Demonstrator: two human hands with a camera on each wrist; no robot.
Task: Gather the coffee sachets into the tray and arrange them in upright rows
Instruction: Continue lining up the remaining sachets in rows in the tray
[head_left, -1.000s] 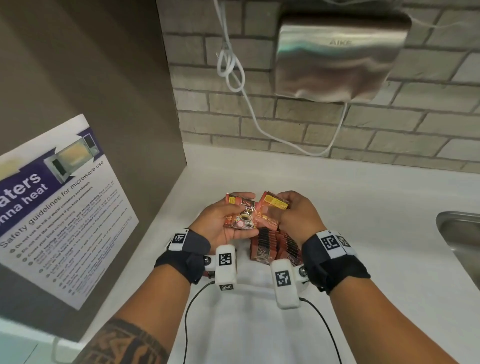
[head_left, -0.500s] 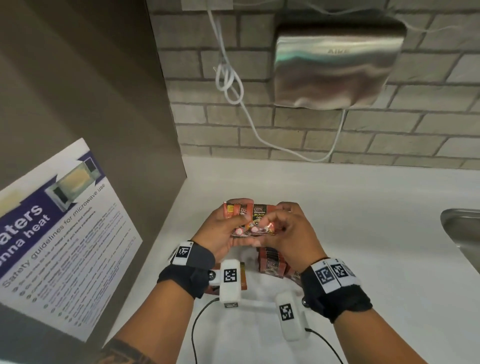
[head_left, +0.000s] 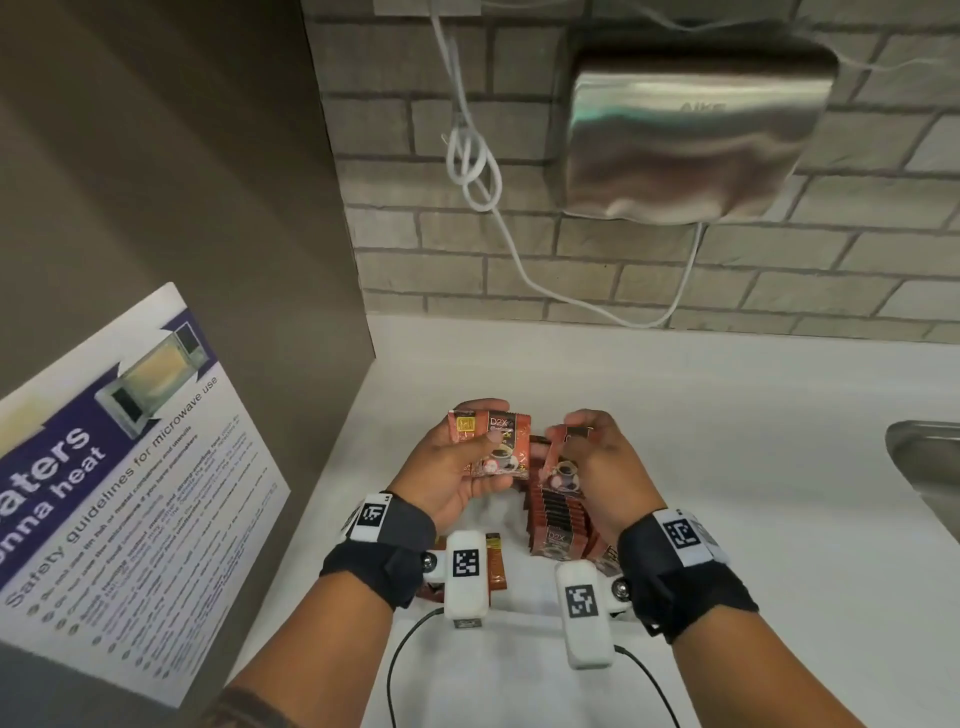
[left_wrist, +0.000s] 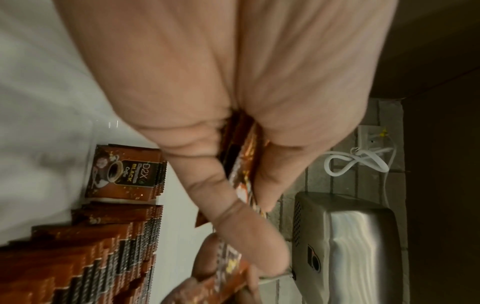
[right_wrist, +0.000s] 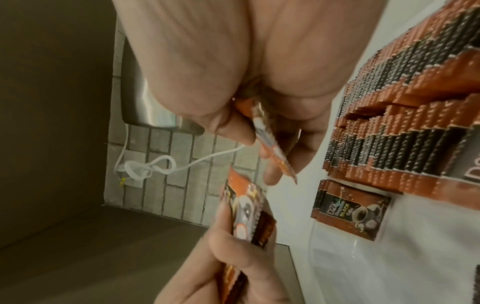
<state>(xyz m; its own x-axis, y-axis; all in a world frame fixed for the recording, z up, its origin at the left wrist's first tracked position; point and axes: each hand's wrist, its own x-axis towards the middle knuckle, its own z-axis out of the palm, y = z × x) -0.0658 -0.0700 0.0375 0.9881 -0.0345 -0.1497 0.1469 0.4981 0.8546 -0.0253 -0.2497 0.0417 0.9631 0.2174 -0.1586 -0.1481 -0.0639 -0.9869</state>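
My left hand (head_left: 470, 457) holds a small stack of orange-brown coffee sachets (head_left: 493, 441) between thumb and fingers, above the white counter. In the left wrist view the stack (left_wrist: 241, 170) shows edge-on in that grip. My right hand (head_left: 592, 457) pinches a single sachet (head_left: 558, 465) just right of the stack, directly over the upright rows of sachets (head_left: 558, 525) standing in the clear tray (right_wrist: 363, 257). In the right wrist view the pinched sachet (right_wrist: 272, 144) shows edge-on, with the rows (right_wrist: 405, 123) to its right. One more sachet (head_left: 496, 564) lies by my left wrist.
A steel hand dryer (head_left: 691, 140) hangs on the brick wall, with a white cable (head_left: 478, 171) looping from it. A brown panel bearing a microwave safety poster (head_left: 119, 483) closes off the left. A steel sink rim (head_left: 924, 467) lies at the right edge.
The hands, joined on one bundle half a second ago, have parted: the right hand has drawn one sachet off to the right, over the rows. The left keeps the rest.
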